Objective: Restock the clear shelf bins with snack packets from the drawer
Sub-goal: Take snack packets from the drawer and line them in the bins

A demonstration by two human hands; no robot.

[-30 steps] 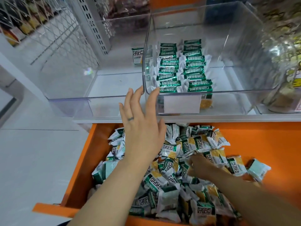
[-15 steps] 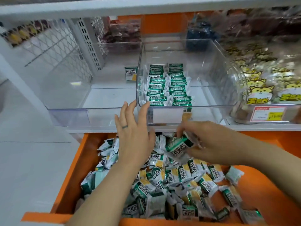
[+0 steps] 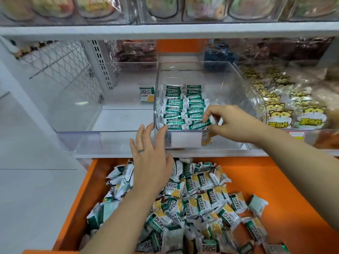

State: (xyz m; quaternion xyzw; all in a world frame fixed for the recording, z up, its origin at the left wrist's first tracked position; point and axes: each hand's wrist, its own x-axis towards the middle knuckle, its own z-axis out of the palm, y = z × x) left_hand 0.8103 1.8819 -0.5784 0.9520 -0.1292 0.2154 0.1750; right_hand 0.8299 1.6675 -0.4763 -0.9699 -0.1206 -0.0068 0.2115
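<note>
Over our orange drawer (image 3: 275, 180) | hamster bags (image 3: 278, 114) right of clear bin (image 3: 229, 142) | our right hand (image 3: 233, 121) pinches green packet (image 3: 199, 125), long axis sideways, left end lower | left hand (image 3: 152, 158): fingers spread

L hand (image 3: 152, 162) open, extended fwd; R hand (image 3: 231, 124) pinching.

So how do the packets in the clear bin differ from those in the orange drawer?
The bin packets stand on edge in two neat rows; the drawer packets lie jumbled in a heap. The bin packets show green edges; the drawer packets show fronts with yellow. Both look like the same snack.
</note>
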